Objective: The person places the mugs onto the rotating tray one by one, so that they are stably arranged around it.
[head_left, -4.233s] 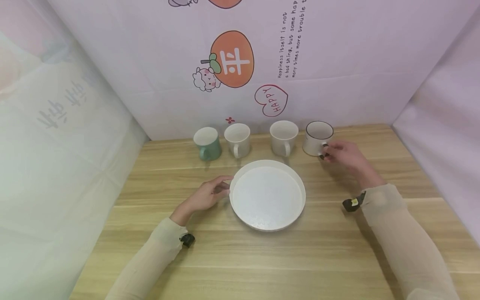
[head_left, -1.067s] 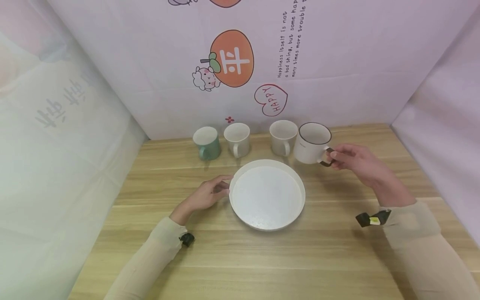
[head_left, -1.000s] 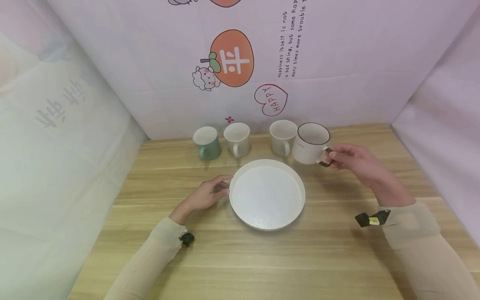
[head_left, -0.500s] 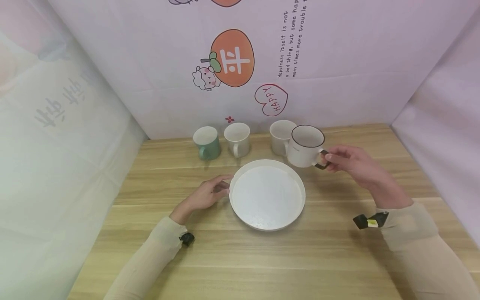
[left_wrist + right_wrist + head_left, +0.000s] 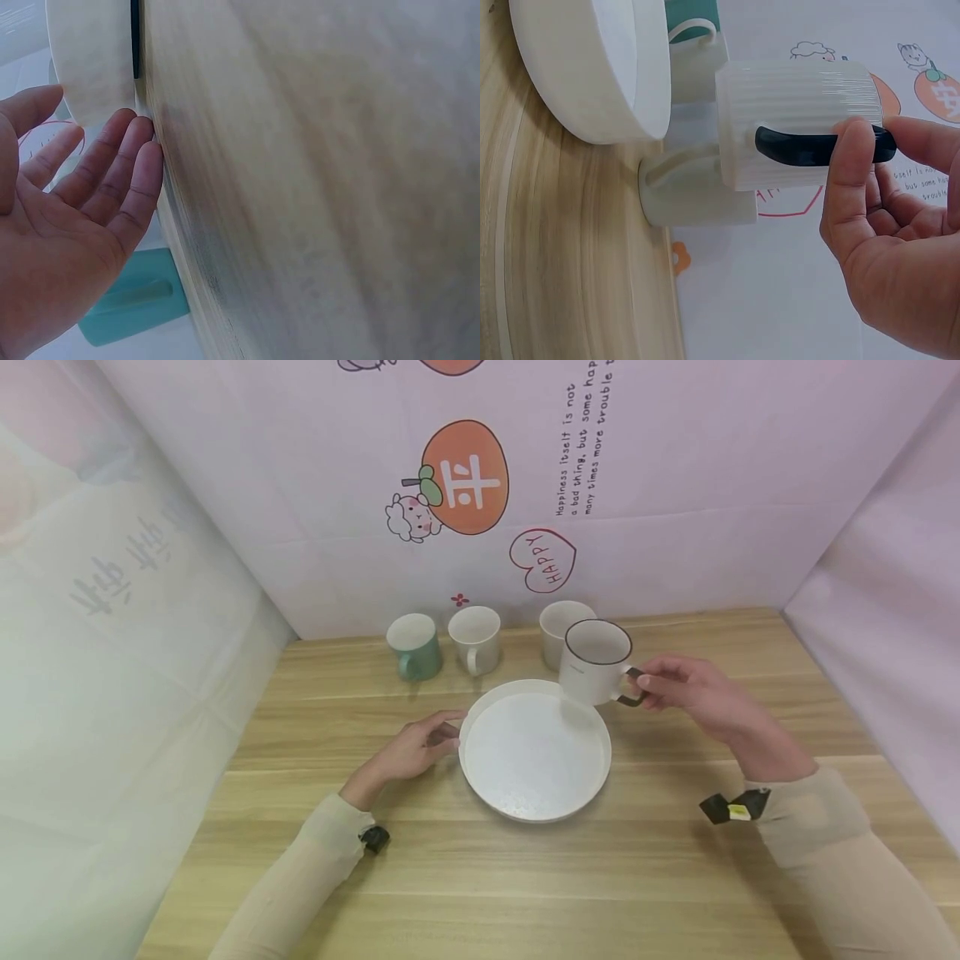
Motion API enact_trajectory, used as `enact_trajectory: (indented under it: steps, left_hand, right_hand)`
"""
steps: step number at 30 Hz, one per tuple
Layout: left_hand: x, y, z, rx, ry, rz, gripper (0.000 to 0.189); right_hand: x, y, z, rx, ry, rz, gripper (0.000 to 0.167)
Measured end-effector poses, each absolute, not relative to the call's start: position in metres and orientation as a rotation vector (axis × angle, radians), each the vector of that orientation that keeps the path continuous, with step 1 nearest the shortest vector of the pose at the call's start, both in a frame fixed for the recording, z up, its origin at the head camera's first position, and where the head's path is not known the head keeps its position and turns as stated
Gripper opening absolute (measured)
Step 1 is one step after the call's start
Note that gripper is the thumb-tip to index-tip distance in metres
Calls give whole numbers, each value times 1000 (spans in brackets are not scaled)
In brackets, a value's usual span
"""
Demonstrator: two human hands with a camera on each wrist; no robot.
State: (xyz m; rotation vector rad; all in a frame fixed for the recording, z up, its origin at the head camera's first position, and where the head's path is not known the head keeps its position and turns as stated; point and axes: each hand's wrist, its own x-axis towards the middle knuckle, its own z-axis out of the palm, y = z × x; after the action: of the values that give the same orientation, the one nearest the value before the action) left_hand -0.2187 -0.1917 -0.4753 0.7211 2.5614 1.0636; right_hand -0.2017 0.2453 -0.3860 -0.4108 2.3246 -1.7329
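Fingers of the right hand (image 5: 697, 693) pinch the mug (image 5: 588, 678) by its handle (image 5: 799, 148) above the tray (image 5: 532, 756); the left hand (image 5: 409, 751) lies relaxed at its side, contact unclear. Printed cloth (image 5: 697, 477) backs the worktop's (image 5: 525, 893) far edge, one cup (image 5: 552, 647) half hidden.

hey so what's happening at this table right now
A person's right hand holds a black-rimmed white mug in the air by its dark handle, near a round white tray. The left hand is at the tray's left rim. Behind the tray, a green mug and two plain white mugs stand on the wooden table.
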Motion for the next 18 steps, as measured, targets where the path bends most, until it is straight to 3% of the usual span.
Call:
enact_trajectory:
  steps: [13, 18]
  left_hand:
    - [-217, -191, -471, 684, 2553, 1055, 49]
    - [-217, -190, -472, 691, 2554, 1057, 49]
  right_hand:
    - [-204, 226, -387, -461, 2273, -1730, 31]
    - [-206, 220, -390, -478, 2261, -1714, 26]
